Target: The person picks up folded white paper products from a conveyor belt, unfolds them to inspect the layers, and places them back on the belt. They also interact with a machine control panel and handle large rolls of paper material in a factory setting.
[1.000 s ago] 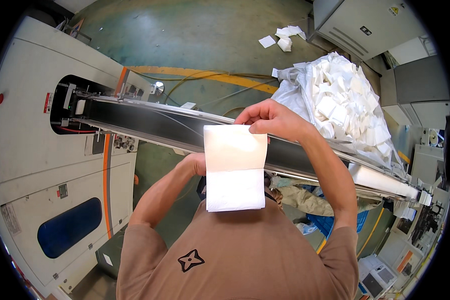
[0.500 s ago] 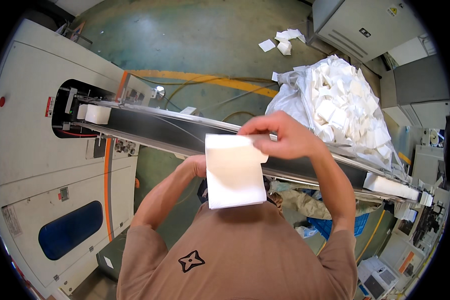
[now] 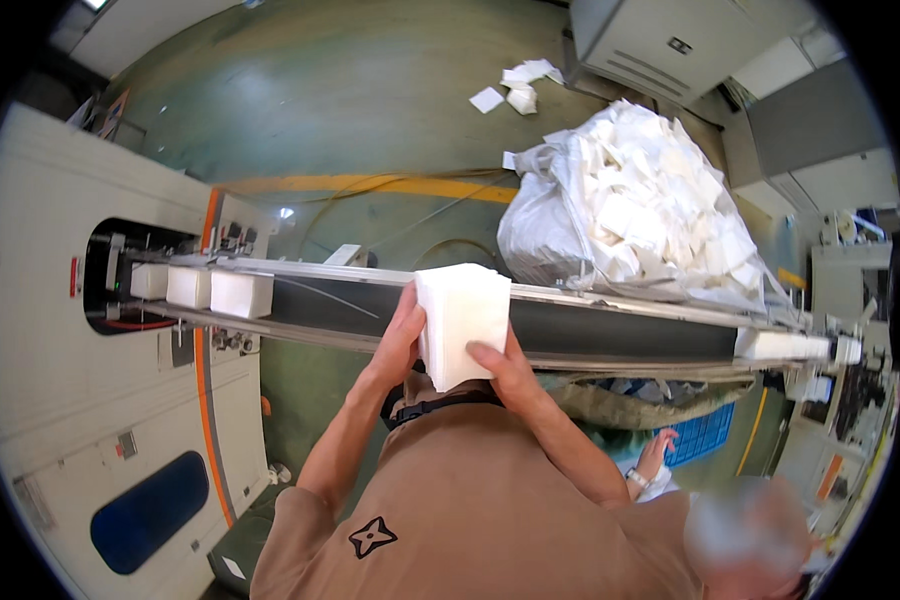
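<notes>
A stack of white paper napkins [image 3: 465,320] is between my two hands, in front of my chest and above the near side of the conveyor belt [image 3: 610,328]. My left hand [image 3: 398,338] grips its left edge. On its lower right side my right hand [image 3: 505,368] closes with the thumb across the front and the fingers hidden behind. Several white napkin blocks [image 3: 242,294] stand on the belt's left end, by the machine opening. A longer white row of napkins [image 3: 782,345] lies at the belt's right end.
A large plastic bag [image 3: 535,240] heaped with loose napkins [image 3: 660,200] stands beyond the belt. White scraps [image 3: 520,88] lie on the floor. The machine housing [image 3: 40,390] rises at left. At lower right are another person's hand [image 3: 655,455] and a blue crate [image 3: 705,435].
My right hand has come down from the stack's top edge to its lower right side. My left hand now shows along its left edge. More blocks show on the belt's left; another person has appeared.
</notes>
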A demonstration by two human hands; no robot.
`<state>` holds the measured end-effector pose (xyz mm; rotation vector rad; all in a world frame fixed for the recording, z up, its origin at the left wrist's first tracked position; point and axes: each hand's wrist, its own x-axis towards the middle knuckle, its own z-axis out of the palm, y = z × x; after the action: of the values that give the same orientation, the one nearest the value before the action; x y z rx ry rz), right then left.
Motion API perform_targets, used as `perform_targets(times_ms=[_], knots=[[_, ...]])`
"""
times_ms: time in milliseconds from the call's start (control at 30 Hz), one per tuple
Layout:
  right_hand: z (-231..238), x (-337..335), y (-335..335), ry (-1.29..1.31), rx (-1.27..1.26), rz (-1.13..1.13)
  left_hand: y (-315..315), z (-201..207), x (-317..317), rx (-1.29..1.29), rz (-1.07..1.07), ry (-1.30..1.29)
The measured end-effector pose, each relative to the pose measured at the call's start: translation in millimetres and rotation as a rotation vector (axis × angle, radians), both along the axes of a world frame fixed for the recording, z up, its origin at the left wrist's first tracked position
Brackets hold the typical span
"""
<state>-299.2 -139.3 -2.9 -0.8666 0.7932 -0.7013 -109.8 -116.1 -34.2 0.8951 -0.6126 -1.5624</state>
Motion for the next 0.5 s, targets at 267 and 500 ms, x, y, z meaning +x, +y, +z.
perform_targets(times_ms=[267,500], knots=[[-3.5,-27.0,-31.5,0.08,-0.037,0.014,-9.7,43.5,9.5,0.182,-0.076,-0.305],[-2.5,-65.0,-23.0,-0.022,0.268,-0.246,5.9,39.7,-23.5,0.325,-0.171,-0.277]])
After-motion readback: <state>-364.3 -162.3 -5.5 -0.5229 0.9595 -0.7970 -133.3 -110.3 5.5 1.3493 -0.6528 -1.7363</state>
